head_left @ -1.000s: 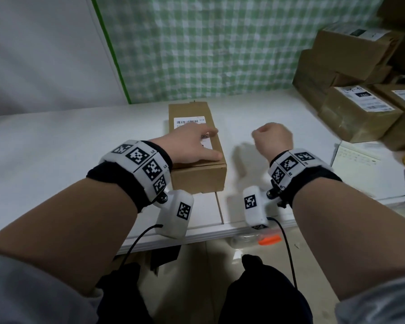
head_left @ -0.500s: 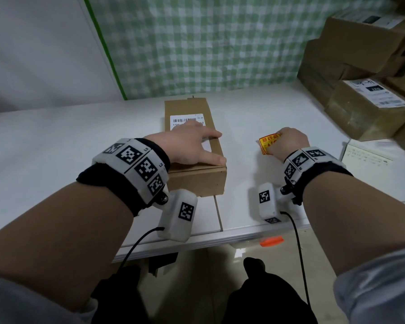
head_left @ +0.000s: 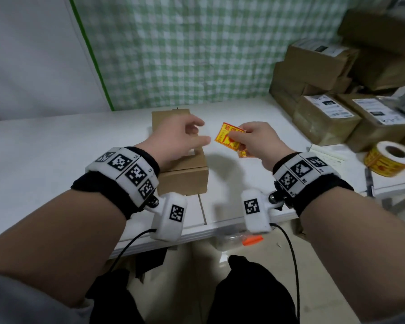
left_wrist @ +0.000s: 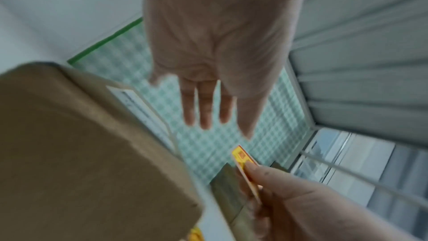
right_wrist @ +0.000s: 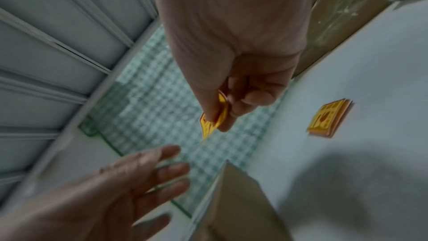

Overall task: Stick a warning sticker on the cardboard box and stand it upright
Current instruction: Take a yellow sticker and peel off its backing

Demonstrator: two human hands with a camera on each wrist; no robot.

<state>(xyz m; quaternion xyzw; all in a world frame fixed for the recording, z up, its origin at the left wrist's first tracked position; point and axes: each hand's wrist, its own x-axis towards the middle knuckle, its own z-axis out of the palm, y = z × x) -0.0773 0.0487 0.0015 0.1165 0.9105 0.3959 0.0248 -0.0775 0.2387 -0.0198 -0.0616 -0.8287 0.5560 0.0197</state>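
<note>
Presently a yellow warning sticker [head_left: 228,137] is pinched by the right hand [head_left: 257,142], while the left hand [head_left: 175,139], fingers loosely spread, is raised over the cardboard box [head_left: 181,169] lying flat at nine o'clock. Backing should be peeled cleanly first; whether any remains is blurred.

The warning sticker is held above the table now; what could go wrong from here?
1. The right hand pinches the warning sticker bent between its fingers, so it may crease or stick to itself.
2. The left hand is off the cardboard box, which may slide when pressed.
</note>
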